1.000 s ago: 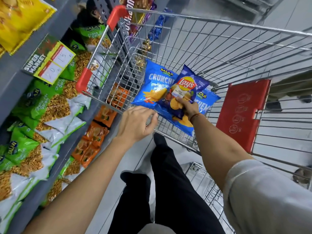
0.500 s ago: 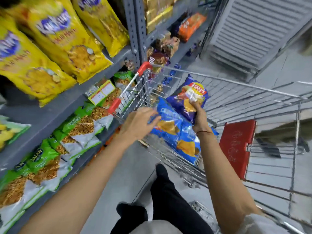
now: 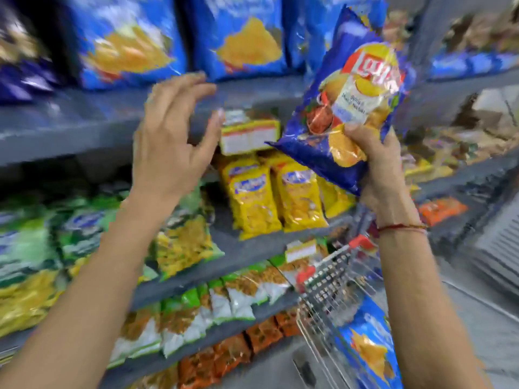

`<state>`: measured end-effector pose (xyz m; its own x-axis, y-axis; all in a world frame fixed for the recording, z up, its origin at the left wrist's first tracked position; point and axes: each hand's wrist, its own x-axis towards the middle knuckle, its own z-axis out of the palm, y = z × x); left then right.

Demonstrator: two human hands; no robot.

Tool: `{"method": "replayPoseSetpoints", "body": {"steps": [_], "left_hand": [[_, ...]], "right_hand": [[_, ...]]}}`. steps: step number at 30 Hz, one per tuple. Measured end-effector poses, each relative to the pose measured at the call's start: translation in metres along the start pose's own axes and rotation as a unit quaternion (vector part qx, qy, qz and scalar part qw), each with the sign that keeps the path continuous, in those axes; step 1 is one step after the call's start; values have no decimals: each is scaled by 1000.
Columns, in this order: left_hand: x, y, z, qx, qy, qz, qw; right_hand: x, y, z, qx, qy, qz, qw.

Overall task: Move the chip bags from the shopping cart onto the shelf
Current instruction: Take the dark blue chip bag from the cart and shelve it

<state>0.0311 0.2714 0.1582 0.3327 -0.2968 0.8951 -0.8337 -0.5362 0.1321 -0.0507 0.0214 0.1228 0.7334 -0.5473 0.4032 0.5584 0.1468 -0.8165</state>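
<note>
We grip the dark blue Lay's chip bag (image 3: pixel 351 108) at its lower end with our right hand (image 3: pixel 373 167), holding it before the grey shelf (image 3: pixel 84 127) edge. Our left hand (image 3: pixel 171 141) hangs empty beside it, fingers (image 3: pixel 196 88) spread. Big blue bags (image 3: pixel 247 37) crowd the shelf; yellow packets (image 3: pixel 252 197) sit below, another blue bag (image 3: pixel 368 343) lies in the wire cart (image 3: pixel 325 279).

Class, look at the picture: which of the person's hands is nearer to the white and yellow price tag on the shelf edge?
The left hand: its thumb nearly touches the price tag. The right hand, gripping the chip bag, is further off to the tag's right.
</note>
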Motion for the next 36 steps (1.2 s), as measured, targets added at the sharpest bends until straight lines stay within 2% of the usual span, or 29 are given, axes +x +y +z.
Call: {"method": "replayPoseSetpoints", "body": {"steps": [7, 12, 14, 18, 21, 30, 36], "left_hand": [[1, -91, -113, 180, 39, -90, 979], [-21, -126, -161, 246, 25, -138, 959], [-30, -137, -171, 260, 7, -171, 950], [-41, -155, -182, 270, -87, -253, 925], [-45, -158, -184, 281, -112, -248, 920], [-58, -161, -182, 295, -107, -224, 923], [-63, -165, -179, 294, -89, -221, 925]], "right_hand": [[26, -10, 165, 23, -156, -37, 987], [32, 1, 264, 3, -245, -32, 969], [32, 7, 297, -20, -267, -38, 963], [31, 25, 350, -51, -312, -27, 948], [29, 44, 379, -71, -347, -36, 935], [32, 82, 413, -133, -404, 2, 905], [34, 87, 412, -175, -374, 32, 910]]}}
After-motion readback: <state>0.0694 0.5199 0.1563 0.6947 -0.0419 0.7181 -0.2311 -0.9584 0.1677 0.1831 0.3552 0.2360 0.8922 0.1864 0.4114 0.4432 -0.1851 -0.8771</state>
